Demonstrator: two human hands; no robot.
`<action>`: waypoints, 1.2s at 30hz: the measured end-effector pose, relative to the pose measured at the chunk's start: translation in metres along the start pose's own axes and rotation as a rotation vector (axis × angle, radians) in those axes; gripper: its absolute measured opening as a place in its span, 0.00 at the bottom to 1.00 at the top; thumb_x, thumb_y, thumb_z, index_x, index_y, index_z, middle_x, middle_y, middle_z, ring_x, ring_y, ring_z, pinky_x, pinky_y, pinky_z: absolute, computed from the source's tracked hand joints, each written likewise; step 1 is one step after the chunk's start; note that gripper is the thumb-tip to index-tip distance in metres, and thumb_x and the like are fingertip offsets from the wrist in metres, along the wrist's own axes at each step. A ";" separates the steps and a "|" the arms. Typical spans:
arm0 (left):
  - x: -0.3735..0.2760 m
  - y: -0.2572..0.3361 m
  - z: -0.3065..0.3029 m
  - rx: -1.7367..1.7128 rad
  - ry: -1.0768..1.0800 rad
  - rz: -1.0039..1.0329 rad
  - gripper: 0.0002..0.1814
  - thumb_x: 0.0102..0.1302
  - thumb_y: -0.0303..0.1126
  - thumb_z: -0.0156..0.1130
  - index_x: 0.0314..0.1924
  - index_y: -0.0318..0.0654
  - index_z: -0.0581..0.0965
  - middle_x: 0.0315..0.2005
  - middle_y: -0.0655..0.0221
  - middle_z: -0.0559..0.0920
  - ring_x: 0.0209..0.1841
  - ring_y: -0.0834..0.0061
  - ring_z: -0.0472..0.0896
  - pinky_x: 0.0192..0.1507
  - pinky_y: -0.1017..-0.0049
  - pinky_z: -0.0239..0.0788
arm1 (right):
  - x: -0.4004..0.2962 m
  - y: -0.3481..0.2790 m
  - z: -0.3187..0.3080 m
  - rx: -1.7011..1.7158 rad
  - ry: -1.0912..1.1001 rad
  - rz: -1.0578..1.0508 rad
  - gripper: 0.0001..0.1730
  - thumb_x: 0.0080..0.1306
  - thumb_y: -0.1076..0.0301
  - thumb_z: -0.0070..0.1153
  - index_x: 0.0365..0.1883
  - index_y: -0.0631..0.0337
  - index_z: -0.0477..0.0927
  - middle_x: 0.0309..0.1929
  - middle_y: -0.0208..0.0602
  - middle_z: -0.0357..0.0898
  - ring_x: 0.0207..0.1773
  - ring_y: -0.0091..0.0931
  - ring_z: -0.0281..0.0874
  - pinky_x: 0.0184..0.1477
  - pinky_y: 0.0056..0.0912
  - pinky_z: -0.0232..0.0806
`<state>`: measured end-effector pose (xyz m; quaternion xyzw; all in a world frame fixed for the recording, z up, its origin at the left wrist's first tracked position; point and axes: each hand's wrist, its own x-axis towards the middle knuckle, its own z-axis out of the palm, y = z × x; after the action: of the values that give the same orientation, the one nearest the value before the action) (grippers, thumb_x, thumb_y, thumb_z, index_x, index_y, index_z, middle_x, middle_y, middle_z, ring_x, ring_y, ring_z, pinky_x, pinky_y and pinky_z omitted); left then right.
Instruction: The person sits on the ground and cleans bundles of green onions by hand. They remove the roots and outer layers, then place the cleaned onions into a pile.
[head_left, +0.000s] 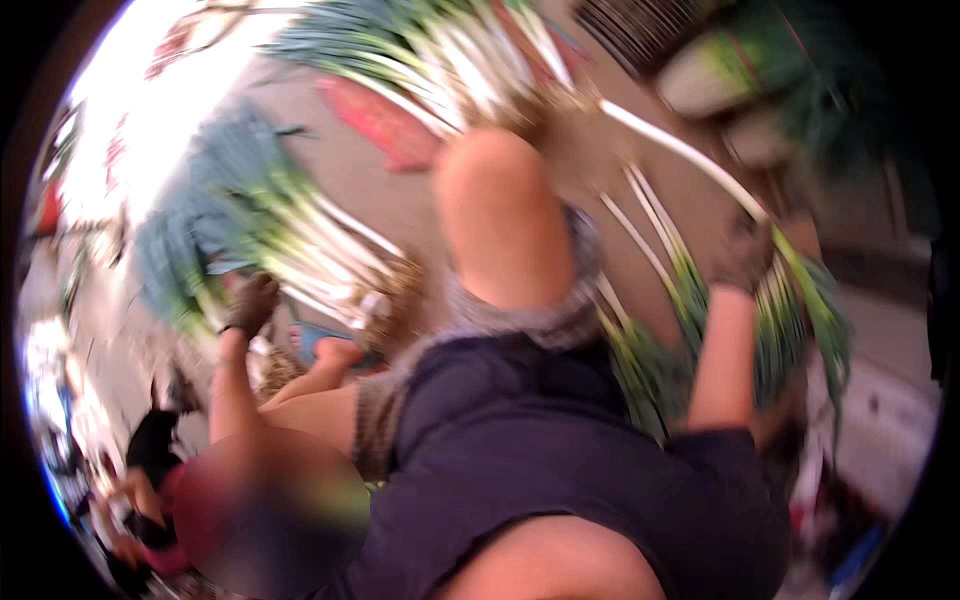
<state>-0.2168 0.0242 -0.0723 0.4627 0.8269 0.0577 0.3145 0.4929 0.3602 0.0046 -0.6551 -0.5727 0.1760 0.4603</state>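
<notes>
My right hand (742, 255), in a dark glove, holds a long leek (679, 150). Its white stalk arcs up and to the left, while the green leaves hang down at the right. Beneath that hand lie more leeks (776, 330), their leaves towards me. On the left, my gloved left hand (253, 304) is at the near edge of a leek pile (307, 232), by the leaves. Blur hides whether its fingers grip anything. Roots of this pile point right, towards my leg.
A large row of leeks (457, 60) lies ahead, beside a red mesh sack (382, 124). Tied leeks (712, 75) and a dark slatted crate (637, 30) are at the upper right. My foot in a blue slipper (307, 341) is near the left pile. Another person (154, 487) is at lower left.
</notes>
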 end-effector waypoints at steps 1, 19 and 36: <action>0.003 0.031 0.001 -0.050 -0.094 -0.011 0.13 0.67 0.36 0.53 0.41 0.34 0.78 0.32 0.63 0.78 0.29 0.75 0.78 0.29 0.75 0.72 | -0.010 0.051 -0.029 0.348 0.099 0.257 0.21 0.72 0.58 0.49 0.56 0.63 0.70 0.50 0.45 0.77 0.53 0.37 0.76 0.59 0.35 0.69; -0.045 0.139 -0.059 0.007 0.046 -0.089 0.22 0.67 0.47 0.56 0.51 0.38 0.76 0.44 0.53 0.82 0.51 0.56 0.79 0.54 0.64 0.68 | -0.189 0.257 0.121 0.735 -0.139 1.531 0.10 0.70 0.59 0.47 0.37 0.55 0.73 0.35 0.36 0.75 0.36 0.29 0.74 0.39 0.33 0.72; -0.050 0.091 -0.081 -0.888 0.877 -0.104 0.13 0.63 0.38 0.65 0.41 0.35 0.83 0.32 0.64 0.85 0.35 0.77 0.82 0.40 0.76 0.73 | -0.076 -0.254 0.511 -0.084 -1.497 -0.312 0.12 0.68 0.59 0.53 0.37 0.60 0.79 0.26 0.26 0.75 0.27 0.19 0.73 0.28 0.26 0.66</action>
<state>-0.1784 0.0515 0.0508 0.1803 0.7976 0.5648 0.1106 -0.0655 0.4755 -0.0763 -0.2897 -0.8238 0.4840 -0.0561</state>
